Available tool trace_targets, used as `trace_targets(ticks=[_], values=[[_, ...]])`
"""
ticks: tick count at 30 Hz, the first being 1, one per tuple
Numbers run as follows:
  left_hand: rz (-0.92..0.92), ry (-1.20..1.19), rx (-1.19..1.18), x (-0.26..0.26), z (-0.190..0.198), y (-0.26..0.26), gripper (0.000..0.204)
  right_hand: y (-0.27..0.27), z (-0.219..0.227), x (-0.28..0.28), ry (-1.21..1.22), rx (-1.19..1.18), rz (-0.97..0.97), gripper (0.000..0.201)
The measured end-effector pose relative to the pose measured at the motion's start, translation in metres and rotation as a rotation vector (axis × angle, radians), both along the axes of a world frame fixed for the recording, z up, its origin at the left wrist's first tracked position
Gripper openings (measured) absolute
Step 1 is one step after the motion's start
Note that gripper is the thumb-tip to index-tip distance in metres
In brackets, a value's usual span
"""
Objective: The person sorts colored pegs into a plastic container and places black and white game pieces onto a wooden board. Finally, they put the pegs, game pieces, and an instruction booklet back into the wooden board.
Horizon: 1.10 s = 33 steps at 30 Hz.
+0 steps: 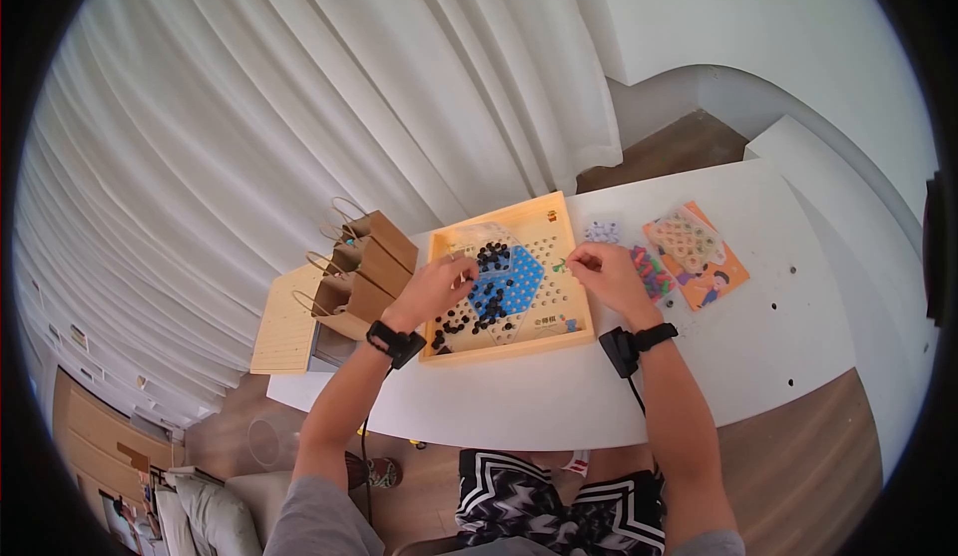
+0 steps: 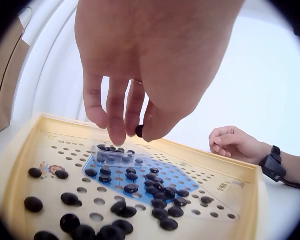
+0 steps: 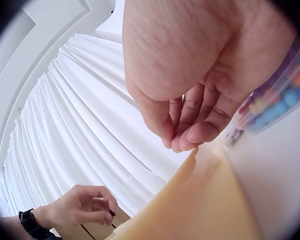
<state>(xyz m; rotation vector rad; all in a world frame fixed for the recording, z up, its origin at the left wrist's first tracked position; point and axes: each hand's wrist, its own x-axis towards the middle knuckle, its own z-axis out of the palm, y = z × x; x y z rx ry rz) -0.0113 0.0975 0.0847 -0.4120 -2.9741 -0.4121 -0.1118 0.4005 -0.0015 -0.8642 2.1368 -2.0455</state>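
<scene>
My left hand is raised over the left side of a wooden-framed game board. Between its thumb and fingertips it pinches a small black game piece. Below it, loose black pieces lie scattered over the blue hexagon and the board's near-left corner. More black pieces sit in a clear plastic box on the board. My right hand is at the board's right rim, fingers loosely curled with fingertips close together right at the rim; nothing shows between them.
Brown paper bags stand left of the board. To the right lie a bag of white pieces, a bag of coloured pieces and an orange booklet under another clear bag. A few dark bits dot the white table.
</scene>
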Motion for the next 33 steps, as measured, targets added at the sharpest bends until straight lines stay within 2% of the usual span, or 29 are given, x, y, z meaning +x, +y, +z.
trace_targets(ticks=[3,7,11,13,17,27,33], values=[[0.102,0.022,0.083,-0.021,0.005,0.007,0.014,0.0,-0.001,0.001,0.007,0.009,-0.011,0.014],[0.013,0.06,0.086,-0.032,-0.005,0.009,0.015,0.001,-0.004,-0.001,0.013,-0.023,-0.01,0.013],[0.035,-0.052,0.032,-0.015,-0.01,0.008,0.016,0.001,-0.002,0.001,0.043,-0.038,-0.002,0.013],[-0.104,-0.224,0.098,-0.002,-0.011,0.007,0.017,0.002,-0.002,0.0,0.044,-0.029,-0.001,0.012],[-0.127,-0.356,0.062,0.015,-0.021,0.009,0.02,0.0,-0.001,0.001,0.045,0.001,-0.009,0.012],[-0.161,-0.311,0.054,0.012,-0.029,0.009,0.014,0.001,-0.002,0.0,0.045,-0.007,-0.001,0.013],[-0.161,-0.281,-0.041,0.012,-0.038,0.007,0.015,0.001,-0.002,0.001,0.067,0.008,-0.01,0.013]])
